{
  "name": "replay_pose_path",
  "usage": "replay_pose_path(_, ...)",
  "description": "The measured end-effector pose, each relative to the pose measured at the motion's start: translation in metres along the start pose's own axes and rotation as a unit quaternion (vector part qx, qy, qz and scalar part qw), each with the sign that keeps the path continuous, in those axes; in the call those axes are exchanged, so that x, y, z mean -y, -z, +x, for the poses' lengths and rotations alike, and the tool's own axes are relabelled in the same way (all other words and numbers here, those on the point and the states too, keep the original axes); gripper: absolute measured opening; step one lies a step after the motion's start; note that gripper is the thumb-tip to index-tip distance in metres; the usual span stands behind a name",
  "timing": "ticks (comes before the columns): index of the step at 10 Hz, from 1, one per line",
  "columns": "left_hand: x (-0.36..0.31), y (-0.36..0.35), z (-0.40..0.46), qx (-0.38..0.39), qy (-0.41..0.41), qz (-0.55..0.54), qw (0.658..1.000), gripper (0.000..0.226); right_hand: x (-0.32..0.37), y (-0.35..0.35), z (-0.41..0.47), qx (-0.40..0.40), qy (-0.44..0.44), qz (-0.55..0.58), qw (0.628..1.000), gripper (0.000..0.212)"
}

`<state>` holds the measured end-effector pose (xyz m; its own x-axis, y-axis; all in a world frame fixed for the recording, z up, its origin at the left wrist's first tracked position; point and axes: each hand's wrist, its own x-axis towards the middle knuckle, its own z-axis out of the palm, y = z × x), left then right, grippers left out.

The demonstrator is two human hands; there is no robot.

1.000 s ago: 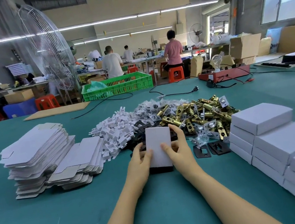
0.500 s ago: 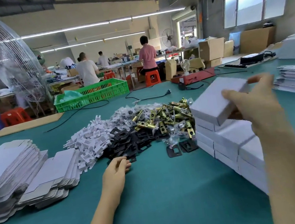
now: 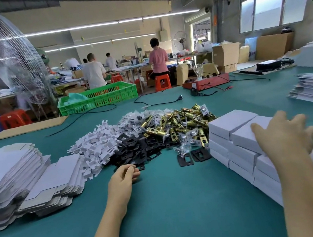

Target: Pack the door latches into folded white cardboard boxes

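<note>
Half a second ago the right hand held a closed white box up in the air over the stack; now that box lies on the stack of packed white boxes and the hand rests flat over its top with fingers spread and straight, gripping nothing. The right forearm runs up from the lower right corner, wrist slightly raised, palm down. The left hand has stayed low on the green tabletop, its forearm coming in from the bottom centre. Its fingers are curled inward beside the near edge of the black plates; they may be pinching the edge of one plate, but the view is too blurred there to tell. The door latches, brass and silver, lie in a heap at the middle of the tabletop, between the black plates and the packed boxes and touching both. To the left of the plates is a pile of white cardboard inserts, and farther left stand stacks of flat unfolded boxes. Two loose black plates lie just in front of the stack of packed boxes.
</note>
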<state>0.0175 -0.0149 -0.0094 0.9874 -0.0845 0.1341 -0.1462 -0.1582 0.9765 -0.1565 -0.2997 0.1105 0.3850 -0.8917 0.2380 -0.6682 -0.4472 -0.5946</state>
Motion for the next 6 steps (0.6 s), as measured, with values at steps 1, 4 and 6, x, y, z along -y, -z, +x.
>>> replay_pose_path(1,0.000,0.001,0.000,0.003,-0.001,-0.010,1.000,0.021,0.003,-0.008,-0.007,0.091,0.068,-0.038,0.993,0.082)
replay_pose_path(4,0.000,0.001,0.003,0.011,0.000,-0.042,0.999,0.022,0.016,-0.022,-0.019,0.112,0.066,-0.116,0.985,0.068)
replay_pose_path(6,0.002,0.000,0.005,0.019,0.001,-0.016,1.000,0.021,0.052,0.005,-0.013,0.022,0.174,-0.110,0.978,0.053)
